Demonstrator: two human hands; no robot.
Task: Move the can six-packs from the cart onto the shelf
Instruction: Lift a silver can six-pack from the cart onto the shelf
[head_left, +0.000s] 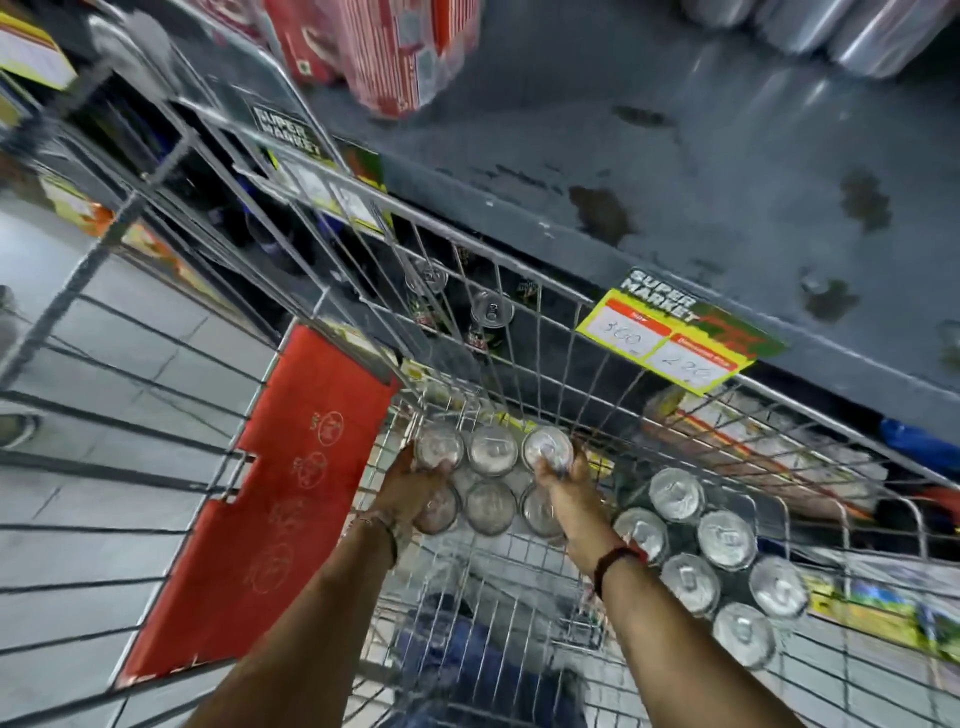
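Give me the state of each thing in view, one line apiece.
Left hand: grip closed on the held six-pack's left side.
Right hand: grip closed on its right side.
Held six-pack: upright, inside the cart.
Second six-pack: upright in the cart, untouched.
Cart: parked against the shelf.
Shelf: mostly bare, stained.

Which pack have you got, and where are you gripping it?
Both hands, left hand and right hand, grip the six-pack in the cart by its opposite ends.
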